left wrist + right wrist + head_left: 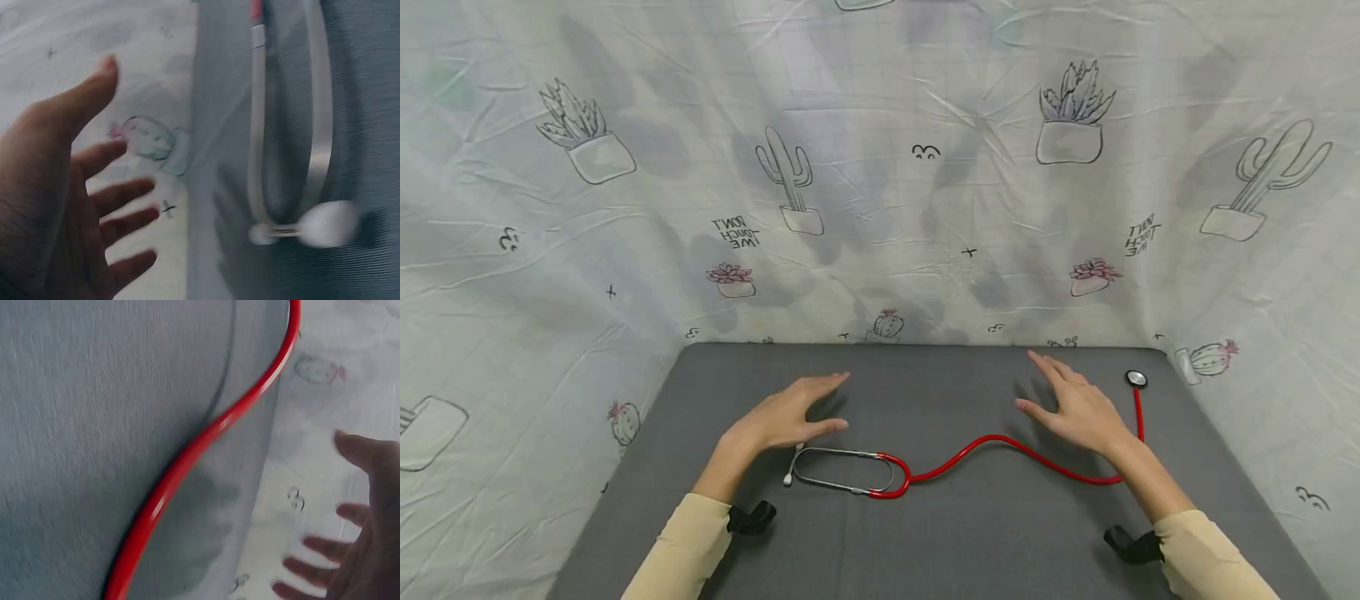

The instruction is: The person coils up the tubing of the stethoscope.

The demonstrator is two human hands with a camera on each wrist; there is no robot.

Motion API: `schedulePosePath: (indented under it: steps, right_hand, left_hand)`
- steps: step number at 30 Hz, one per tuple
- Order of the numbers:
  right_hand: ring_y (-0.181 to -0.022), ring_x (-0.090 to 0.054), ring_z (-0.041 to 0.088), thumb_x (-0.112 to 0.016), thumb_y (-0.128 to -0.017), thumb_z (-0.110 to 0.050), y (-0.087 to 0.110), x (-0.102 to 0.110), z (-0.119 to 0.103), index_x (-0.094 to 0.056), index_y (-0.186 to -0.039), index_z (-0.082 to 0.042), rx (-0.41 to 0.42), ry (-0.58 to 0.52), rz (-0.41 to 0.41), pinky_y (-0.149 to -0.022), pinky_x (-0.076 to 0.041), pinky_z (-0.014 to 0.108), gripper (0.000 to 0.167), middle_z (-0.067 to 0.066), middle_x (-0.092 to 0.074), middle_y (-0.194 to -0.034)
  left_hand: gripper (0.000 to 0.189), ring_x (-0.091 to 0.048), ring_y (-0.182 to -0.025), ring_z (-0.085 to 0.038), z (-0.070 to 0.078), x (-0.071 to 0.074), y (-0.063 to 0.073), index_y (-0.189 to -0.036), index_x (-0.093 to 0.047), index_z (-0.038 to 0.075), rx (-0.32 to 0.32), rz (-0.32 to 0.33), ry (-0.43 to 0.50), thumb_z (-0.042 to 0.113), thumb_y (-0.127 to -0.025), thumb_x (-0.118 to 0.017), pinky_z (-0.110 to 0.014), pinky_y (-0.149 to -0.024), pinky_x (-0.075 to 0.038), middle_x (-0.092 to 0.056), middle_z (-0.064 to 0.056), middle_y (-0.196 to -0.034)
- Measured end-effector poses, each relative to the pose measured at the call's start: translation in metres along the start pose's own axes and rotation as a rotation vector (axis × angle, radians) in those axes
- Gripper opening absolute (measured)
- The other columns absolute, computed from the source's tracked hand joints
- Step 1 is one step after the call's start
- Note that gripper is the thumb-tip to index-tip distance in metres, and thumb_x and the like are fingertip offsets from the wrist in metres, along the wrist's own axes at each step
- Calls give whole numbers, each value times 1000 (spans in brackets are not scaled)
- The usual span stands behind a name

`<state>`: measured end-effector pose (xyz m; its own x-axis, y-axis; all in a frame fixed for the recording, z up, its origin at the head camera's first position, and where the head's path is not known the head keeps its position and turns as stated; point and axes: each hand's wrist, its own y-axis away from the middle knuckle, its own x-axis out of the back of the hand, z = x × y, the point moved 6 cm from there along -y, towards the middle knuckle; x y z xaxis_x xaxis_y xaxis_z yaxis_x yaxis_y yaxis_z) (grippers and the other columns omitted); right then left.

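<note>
A stethoscope with red tubing lies stretched across the grey table. Its metal headset is at the left, with white ear tips seen close up in the left wrist view. The round chest piece lies at the far right corner. My left hand hovers just beyond the headset, fingers and thumb spread apart, holding nothing. Above the right part of the tubing, my right hand is held with extended fingers and nothing in it. The right wrist view shows the red tube apart from that hand.
A grey tabletop spreads beneath both hands. Behind it and along both sides hangs a pale sheet printed with cacti and potted plants. Black straps are worn at both wrists over cream sleeves.
</note>
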<state>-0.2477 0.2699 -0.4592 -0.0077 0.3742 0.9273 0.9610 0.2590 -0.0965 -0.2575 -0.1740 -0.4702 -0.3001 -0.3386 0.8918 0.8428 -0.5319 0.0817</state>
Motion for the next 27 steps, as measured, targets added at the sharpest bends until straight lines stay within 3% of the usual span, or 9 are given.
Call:
schedulePosePath:
  steps: [2, 5, 10, 15, 22, 27]
  right_hand:
    - [-133, -63, 53, -73, -102, -49, 3, -5, -8, -44, -166, -15, 46, -51, -22, -88, -58, 69, 78, 24, -58, -158]
    - [-124, -71, 41, -78, -101, -37, 9, -14, -19, -57, -156, -14, 109, -112, -77, -84, -61, 61, 64, 15, -71, -143]
    - [-117, -75, 30, -81, -98, -24, 17, -31, -34, -69, -142, -13, 242, -107, -127, -89, -63, 51, 48, 5, -78, -133]
    - [-109, -76, 18, -83, -97, -23, 20, -45, -45, -76, -131, -15, 337, -108, -111, -88, -63, 41, 36, -2, -80, -125]
    - [-81, -59, -7, -78, -101, -22, 22, -54, -54, -81, -111, -19, 422, -207, -109, -67, -50, 21, 11, -9, -80, -100]
    - [-78, -62, -7, -75, -103, -19, 21, -56, -55, -81, -109, -17, 459, -315, -124, -65, -53, 20, 8, -7, -80, -96]
  left_hand:
    - [85, -46, -158, -38, 3, -12, 7, -168, -44, 23, -30, -44, 27, 64, -99, -71, -71, -119, -44, -48, -10, -171]
    - [87, -54, -151, -33, 7, -29, 16, -162, -53, 20, -45, -84, 24, 65, -93, -79, -62, -118, -50, -57, -7, -162]
    - [78, -64, -128, -21, 11, -46, 26, -149, -67, 19, -100, -40, -42, 58, -85, -89, -47, -104, -58, -64, 0, -140]
    - [60, -62, -108, -13, 7, -50, 36, -136, -75, 23, -131, 26, -74, 48, -84, -93, -37, -92, -55, -65, 7, -123]
    - [53, -64, -117, -16, -6, -46, 51, -137, -74, 18, -103, 28, -7, 30, -88, -93, -43, -101, -57, -67, 6, -124]
    - [40, -63, -94, -6, -8, -43, 55, -128, -78, 15, -160, 44, 28, 30, -92, -89, -27, -82, -56, -71, 6, -109]
